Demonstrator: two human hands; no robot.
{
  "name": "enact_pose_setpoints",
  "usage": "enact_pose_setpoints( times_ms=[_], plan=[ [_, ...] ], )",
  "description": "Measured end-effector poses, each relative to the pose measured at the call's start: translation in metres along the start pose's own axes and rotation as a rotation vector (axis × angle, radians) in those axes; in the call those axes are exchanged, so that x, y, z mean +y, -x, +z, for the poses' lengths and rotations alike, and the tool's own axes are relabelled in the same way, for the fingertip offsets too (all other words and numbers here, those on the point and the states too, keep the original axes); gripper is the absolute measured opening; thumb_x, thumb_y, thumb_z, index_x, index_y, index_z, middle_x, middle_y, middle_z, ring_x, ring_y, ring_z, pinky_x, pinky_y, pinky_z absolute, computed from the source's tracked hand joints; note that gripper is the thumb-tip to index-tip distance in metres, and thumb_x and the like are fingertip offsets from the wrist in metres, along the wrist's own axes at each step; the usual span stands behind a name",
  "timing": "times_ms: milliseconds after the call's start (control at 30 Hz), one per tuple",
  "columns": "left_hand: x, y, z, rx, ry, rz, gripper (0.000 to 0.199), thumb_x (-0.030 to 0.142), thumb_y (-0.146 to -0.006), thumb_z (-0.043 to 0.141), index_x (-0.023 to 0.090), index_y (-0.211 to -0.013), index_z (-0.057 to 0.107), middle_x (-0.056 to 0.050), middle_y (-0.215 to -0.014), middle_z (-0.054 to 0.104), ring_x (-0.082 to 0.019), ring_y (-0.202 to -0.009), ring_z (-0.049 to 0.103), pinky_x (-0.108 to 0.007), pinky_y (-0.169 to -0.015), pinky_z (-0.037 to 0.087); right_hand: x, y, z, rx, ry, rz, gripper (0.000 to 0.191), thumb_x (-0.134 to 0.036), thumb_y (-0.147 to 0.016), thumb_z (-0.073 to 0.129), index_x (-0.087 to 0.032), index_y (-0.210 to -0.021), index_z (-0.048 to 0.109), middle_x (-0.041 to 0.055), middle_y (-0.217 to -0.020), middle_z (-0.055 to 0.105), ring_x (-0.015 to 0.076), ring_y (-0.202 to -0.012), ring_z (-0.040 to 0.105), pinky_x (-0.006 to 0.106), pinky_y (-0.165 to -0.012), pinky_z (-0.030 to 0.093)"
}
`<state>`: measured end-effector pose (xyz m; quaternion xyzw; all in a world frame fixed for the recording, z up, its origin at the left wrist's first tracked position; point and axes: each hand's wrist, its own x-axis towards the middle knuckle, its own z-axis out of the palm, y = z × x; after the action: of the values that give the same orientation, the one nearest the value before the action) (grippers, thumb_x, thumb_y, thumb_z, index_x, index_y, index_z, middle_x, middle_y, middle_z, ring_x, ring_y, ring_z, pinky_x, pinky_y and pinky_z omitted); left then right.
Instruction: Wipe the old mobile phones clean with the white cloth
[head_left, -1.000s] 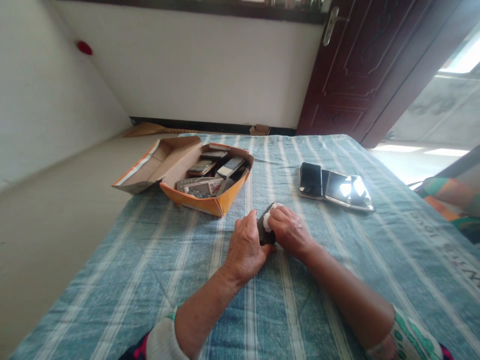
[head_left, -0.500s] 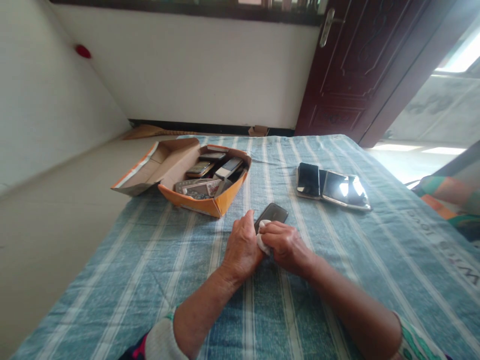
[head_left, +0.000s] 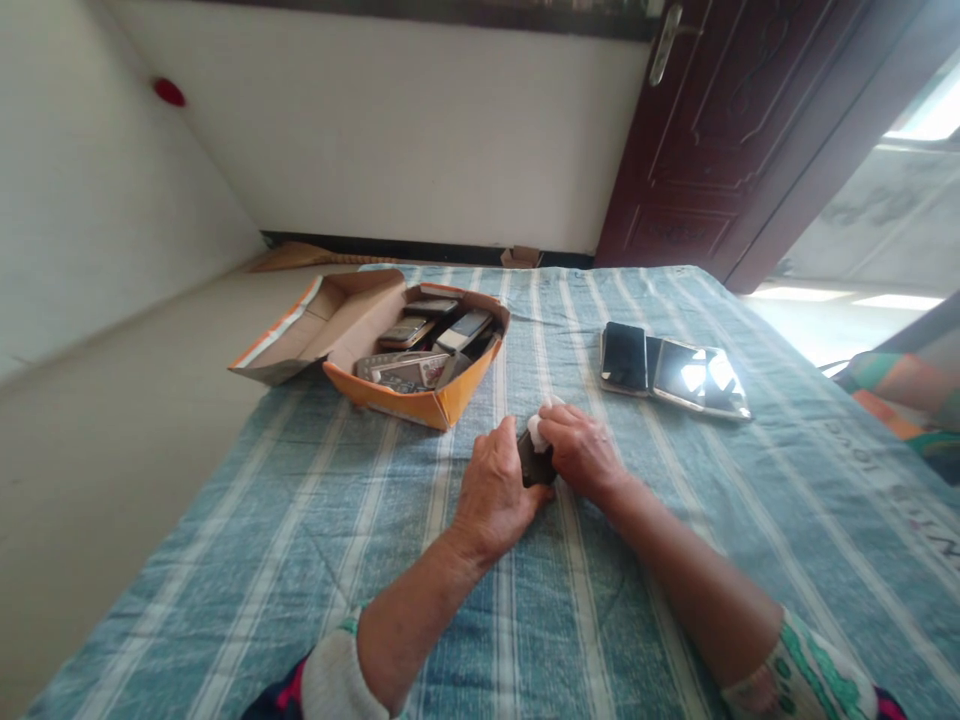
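The dark phone (head_left: 535,466) sits between the two hands, above or on the cloth, I cannot tell which; any marking on it is covered or too small to read. The left hand (head_left: 495,490) curls around its left side, thumb along the near edge. The right hand (head_left: 583,452) bunches its fingertips on a white wad (head_left: 537,434) and presses it against the phone's far part, hiding much of that end.

Under both forearms spreads a blue striped cloth (head_left: 360,560) with white bands. Toward its right edge runs printed lettering (head_left: 832,437), upside down from here: one word looks like "LOVE", while the larger letters nearer the person are too skewed and faint to read surely.

Beyond the left hand, near but apart, stands an orange cardboard box (head_left: 444,408), its lid (head_left: 300,330) folded back to the left. Several used phones (head_left: 462,332) lie jumbled inside, their labels too small to make out. Beyond the right hand, well apart from it, a black-screened phone (head_left: 624,356) lies beside a larger, pale-edged device (head_left: 703,378) that reflects bright light. Between these and the box, the striped cloth lies open.

Farther off are a broom (head_left: 300,256), a small carton (head_left: 521,257) and a dark red door (head_left: 712,120).
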<state>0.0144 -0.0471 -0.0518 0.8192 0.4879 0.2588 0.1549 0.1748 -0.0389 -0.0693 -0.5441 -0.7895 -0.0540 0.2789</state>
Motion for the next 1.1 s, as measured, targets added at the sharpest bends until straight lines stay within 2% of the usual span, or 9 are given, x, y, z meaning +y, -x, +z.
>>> enact_pose_setpoints(
  times_ms=[167, 333, 633, 767, 833, 900, 1000, 1033, 1100],
  plan=[
    [-0.001, 0.0, 0.001, 0.018, -0.011, 0.015, 0.078, 0.02, -0.059, 0.079, 0.014, -0.126, 0.041, -0.008, -0.098, 0.063, -0.029, -0.091, 0.059, -0.041, -0.079, 0.052, -0.014, 0.005, -0.002, 0.033, -0.073, -0.055, 0.026, -0.009, -0.088, 0.047, -0.02, -0.068, 0.059, 0.0053, -0.079, 0.064, 0.0181, -0.074, 0.054, 0.028, -0.071, 0.042],
    [-0.001, -0.001, 0.001, 0.032, -0.016, 0.018, 0.064, 0.019, -0.066, 0.071, 0.013, -0.122, 0.044, -0.008, -0.091, 0.063, -0.028, -0.086, 0.059, -0.039, -0.075, 0.052, -0.021, 0.009, -0.004, 0.027, -0.168, -0.052, 0.026, -0.008, -0.087, 0.048, -0.019, -0.065, 0.057, 0.0046, -0.078, 0.065, 0.0157, -0.071, 0.053, 0.026, -0.066, 0.04],
    [-0.002, 0.002, -0.001, -0.009, -0.022, 0.052, 0.059, 0.018, -0.074, 0.056, 0.006, -0.129, 0.039, -0.013, -0.095, 0.063, -0.028, -0.09, 0.058, -0.042, -0.078, 0.052, -0.037, 0.016, -0.015, 0.002, -0.338, -0.101, 0.026, -0.005, -0.079, 0.048, -0.02, -0.058, 0.048, 0.0009, -0.065, 0.056, 0.0131, -0.062, 0.049, 0.025, -0.059, 0.035],
    [-0.005, 0.003, -0.001, -0.008, -0.025, 0.062, 0.06, 0.015, -0.074, 0.054, 0.003, -0.13, 0.037, -0.014, -0.095, 0.063, -0.029, -0.091, 0.058, -0.042, -0.079, 0.052, -0.043, 0.021, -0.019, -0.006, -0.488, -0.05, 0.025, -0.002, -0.075, 0.046, -0.019, -0.057, 0.048, 0.0004, -0.063, 0.055, 0.0117, -0.059, 0.048, 0.024, -0.056, 0.035],
    [-0.004, 0.004, -0.002, -0.011, -0.013, 0.072, 0.06, 0.018, -0.075, 0.058, 0.006, -0.13, 0.037, -0.012, -0.094, 0.062, -0.028, -0.09, 0.058, -0.042, -0.078, 0.052, -0.04, 0.022, -0.022, -0.014, -0.61, 0.009, 0.025, -0.001, -0.075, 0.044, -0.018, -0.061, 0.054, 0.0004, -0.066, 0.058, 0.0116, -0.059, 0.052, 0.023, -0.056, 0.036],
    [-0.003, 0.004, -0.003, -0.01, -0.009, 0.067, 0.066, 0.024, -0.072, 0.065, 0.01, -0.13, 0.037, -0.011, -0.096, 0.062, -0.028, -0.091, 0.058, -0.042, -0.078, 0.052, -0.031, 0.019, -0.024, 0.041, -0.69, 0.1, 0.027, -0.001, -0.077, 0.043, -0.019, -0.069, 0.062, 0.0011, -0.074, 0.064, 0.0134, -0.066, 0.059, 0.023, -0.06, 0.041],
    [0.0, 0.005, -0.002, -0.003, -0.019, 0.03, 0.08, 0.026, -0.063, 0.078, 0.014, -0.131, 0.036, -0.01, -0.102, 0.062, -0.029, -0.095, 0.058, -0.043, -0.08, 0.052, -0.008, 0.009, -0.021, 0.247, -0.556, 0.275, 0.031, -0.005, -0.081, 0.042, -0.022, -0.078, 0.067, 0.0031, -0.091, 0.07, 0.0177, -0.082, 0.064, 0.028, -0.072, 0.047],
    [0.001, 0.005, -0.002, 0.001, -0.021, 0.021, 0.083, 0.024, -0.061, 0.08, 0.014, -0.131, 0.036, -0.01, -0.102, 0.062, -0.029, -0.096, 0.059, -0.043, -0.081, 0.052, -0.002, 0.006, -0.019, 0.276, -0.461, 0.306, 0.031, -0.005, -0.082, 0.041, -0.022, -0.079, 0.067, 0.0039, -0.094, 0.07, 0.0184, -0.085, 0.063, 0.029, -0.076, 0.046],
    [0.002, 0.005, -0.001, 0.009, -0.017, 0.014, 0.086, 0.022, -0.058, 0.082, 0.014, -0.131, 0.036, -0.009, -0.102, 0.062, -0.029, -0.095, 0.059, -0.043, -0.081, 0.052, 0.007, 0.0, -0.011, 0.231, -0.288, 0.288, 0.03, -0.005, -0.082, 0.041, -0.022, -0.077, 0.066, 0.0052, -0.094, 0.07, 0.0188, -0.088, 0.061, 0.029, -0.078, 0.045]
  ],
)
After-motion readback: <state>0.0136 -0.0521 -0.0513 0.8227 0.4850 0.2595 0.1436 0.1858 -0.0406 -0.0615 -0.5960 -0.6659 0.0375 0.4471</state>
